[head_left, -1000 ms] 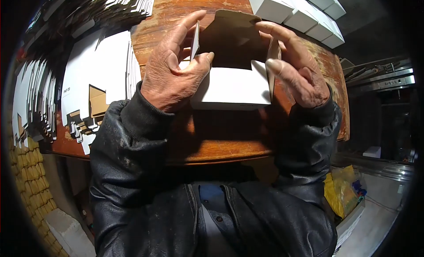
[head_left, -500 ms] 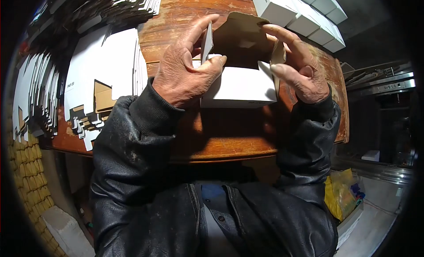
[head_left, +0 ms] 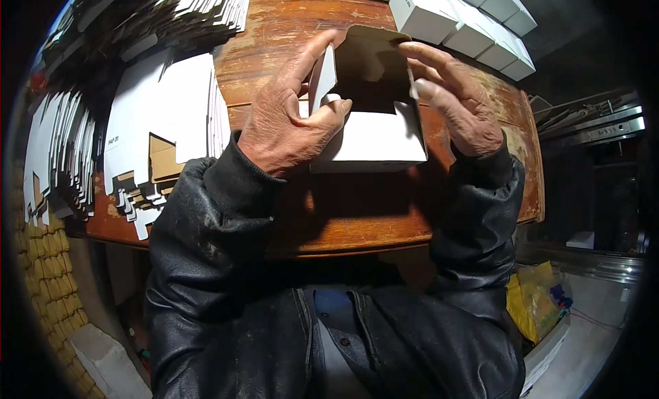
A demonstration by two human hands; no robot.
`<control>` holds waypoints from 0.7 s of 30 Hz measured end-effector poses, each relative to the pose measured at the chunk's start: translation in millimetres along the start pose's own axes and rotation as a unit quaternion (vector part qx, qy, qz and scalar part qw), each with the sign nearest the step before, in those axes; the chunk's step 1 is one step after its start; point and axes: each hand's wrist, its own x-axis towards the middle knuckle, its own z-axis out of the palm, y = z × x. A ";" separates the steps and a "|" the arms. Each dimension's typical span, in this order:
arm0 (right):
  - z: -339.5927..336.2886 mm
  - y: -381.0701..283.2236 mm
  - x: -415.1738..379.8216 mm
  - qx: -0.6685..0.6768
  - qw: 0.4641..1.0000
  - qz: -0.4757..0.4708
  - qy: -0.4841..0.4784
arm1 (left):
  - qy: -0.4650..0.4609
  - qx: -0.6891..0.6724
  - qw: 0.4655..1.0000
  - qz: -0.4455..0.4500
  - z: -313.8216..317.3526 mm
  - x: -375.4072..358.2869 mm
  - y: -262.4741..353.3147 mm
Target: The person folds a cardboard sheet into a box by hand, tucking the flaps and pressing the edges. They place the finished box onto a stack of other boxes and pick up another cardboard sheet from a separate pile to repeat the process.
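Note:
I hold a small white cardboard box (head_left: 374, 142) above a worn wooden table (head_left: 357, 214). Its brown inner lid flap stands up at the far side. My left hand (head_left: 285, 121) grips the box's left side, with the thumb over the front edge and the fingers against the left side flap. My right hand (head_left: 456, 100) holds the right side, its fingers pressing the right side flap inward over the opening. Both arms are in black leather jacket sleeves.
Stacks of flat white box blanks (head_left: 161, 118) lie on the table at the left, with more fanned out along the far left edge (head_left: 58, 152). A row of finished white boxes (head_left: 473, 21) sits at the back right. A metal shelf (head_left: 590, 124) stands to the right.
The right side flap has been folded inward by my right fingers, and the left flap has tilted in. The box has stayed at about the same place between my hands.

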 end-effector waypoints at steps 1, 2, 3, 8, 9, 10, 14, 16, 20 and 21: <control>2.2 2.5 0.6 0.014 1.000 -0.011 0.001 | 0.026 0.002 0.999 0.021 3.1 -1.0 -1.4; 4.9 5.4 1.6 0.028 0.999 -0.022 0.002 | 0.051 0.004 0.998 0.041 5.6 -1.6 -1.9; 7.3 7.8 2.6 0.042 0.999 -0.033 0.003 | 0.050 -0.005 0.998 0.032 7.2 -1.9 -1.2; 5.8 17.2 5.4 -0.156 0.985 -0.074 0.025 | 0.074 -0.028 0.995 0.052 12.0 -2.8 -2.8; 6.6 19.5 5.8 -0.148 0.986 -0.074 0.034 | 0.098 0.042 0.993 0.059 11.7 -1.7 -6.7; 8.0 21.7 6.3 -0.139 0.987 -0.074 0.043 | 0.092 0.046 0.993 0.053 11.5 -1.5 -8.6; 10.6 22.2 8.8 -0.160 0.980 -0.108 0.059 | 0.065 0.033 0.997 0.040 10.6 -0.6 -13.4; 17.4 22.2 10.7 -0.117 0.983 -0.111 0.084 | 0.024 0.052 0.998 -0.002 5.9 -1.9 -9.7; 21.7 15.9 8.6 -0.026 0.991 -0.090 0.098 | 0.025 0.020 0.996 -0.080 7.4 -2.8 -2.6; 18.4 20.6 9.6 -0.020 0.991 -0.123 0.058 | 0.029 0.011 0.997 -0.073 7.1 -3.1 -4.0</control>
